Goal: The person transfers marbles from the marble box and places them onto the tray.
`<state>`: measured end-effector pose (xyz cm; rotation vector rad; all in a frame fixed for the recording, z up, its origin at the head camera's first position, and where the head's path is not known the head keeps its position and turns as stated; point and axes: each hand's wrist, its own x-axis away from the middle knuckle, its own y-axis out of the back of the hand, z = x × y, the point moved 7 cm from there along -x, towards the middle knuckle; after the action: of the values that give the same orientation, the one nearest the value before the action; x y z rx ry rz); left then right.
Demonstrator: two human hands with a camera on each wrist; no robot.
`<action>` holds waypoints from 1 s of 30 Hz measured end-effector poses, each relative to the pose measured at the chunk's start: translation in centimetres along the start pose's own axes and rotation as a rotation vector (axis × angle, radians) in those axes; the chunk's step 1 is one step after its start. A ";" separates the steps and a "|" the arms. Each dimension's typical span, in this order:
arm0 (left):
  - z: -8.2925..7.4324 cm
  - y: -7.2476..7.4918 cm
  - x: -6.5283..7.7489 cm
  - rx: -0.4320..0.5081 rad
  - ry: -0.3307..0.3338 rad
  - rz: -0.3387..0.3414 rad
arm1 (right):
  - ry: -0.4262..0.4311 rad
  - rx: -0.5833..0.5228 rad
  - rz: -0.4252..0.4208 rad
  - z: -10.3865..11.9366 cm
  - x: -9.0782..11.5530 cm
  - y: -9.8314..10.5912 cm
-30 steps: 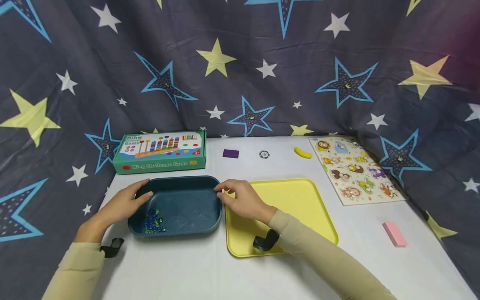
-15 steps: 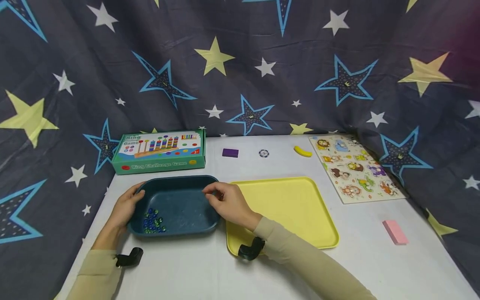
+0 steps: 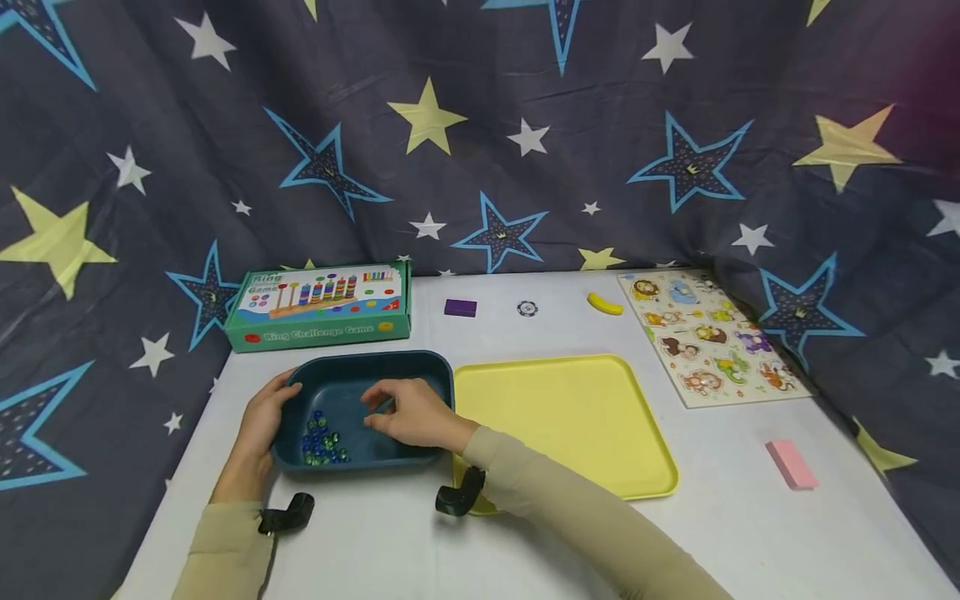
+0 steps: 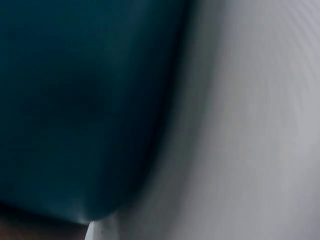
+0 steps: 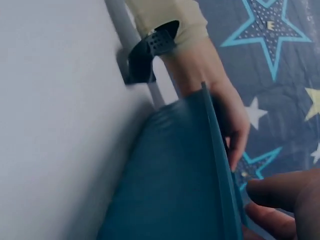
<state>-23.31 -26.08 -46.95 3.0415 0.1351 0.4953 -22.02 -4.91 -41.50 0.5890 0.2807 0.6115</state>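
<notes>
My left hand [image 3: 258, 425] grips the left wall of the dark teal tub [image 3: 352, 385], thumb over the rim and fingers outside. Blue and green glass marbles [image 3: 322, 446] lie clustered in the tub's front left part. Over the right half of the tub hovers my right hand [image 3: 420, 414], fingers loosely bent, a gap between thumb and forefinger and nothing seen between them. The left wrist view is filled by the tub's outer wall [image 4: 75, 100], blurred. In the right wrist view, my right fingers [image 5: 282, 190] are near the tub's rim, with the left hand [image 5: 230, 117] beyond.
A yellow tray [image 3: 562, 417] lies right of the tub, under my right sleeve. Behind stand a green game box [image 3: 322, 333], purple block [image 3: 460, 308], poker chip [image 3: 527, 308] and toy banana [image 3: 604, 304]. An animal puzzle board [image 3: 708, 342] and pink block [image 3: 791, 465] are at right.
My left hand has taken hold of the tub's left side, and the tub has shifted slightly right. My right hand has moved left from the tub's right rim to over its inside.
</notes>
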 end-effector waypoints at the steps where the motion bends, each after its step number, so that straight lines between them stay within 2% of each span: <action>1: 0.2 0.1 0.1 0.046 0.020 0.000 | -0.010 0.013 0.032 0.1 -0.3 -0.6; 6: 0.7 -0.1 0.5 0.246 0.043 0.046 | -0.034 0.118 0.173 0.3 -1.6 -3.4; 9: 0.8 -0.3 0.5 0.285 0.027 0.085 | -0.053 0.139 0.221 0.2 -2.1 -4.6; 12: 0.8 -0.4 0.4 0.288 0.014 0.096 | -0.078 0.126 0.245 0.1 -2.6 -5.2; 16: 1.0 -0.3 0.3 0.254 0.007 0.073 | -0.102 0.080 0.280 0.2 -2.8 -5.9; 25: 1.1 -0.2 0.3 0.243 -0.009 0.048 | -0.062 0.071 0.335 0.9 -3.0 -7.2; 30: 0.9 -0.3 0.2 0.259 -0.034 0.055 | -0.088 0.040 0.354 0.8 -2.9 -7.5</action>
<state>-22.82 -25.75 -47.76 3.3124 0.1231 0.4633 -20.57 -12.01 -45.04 0.7086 0.1052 0.9200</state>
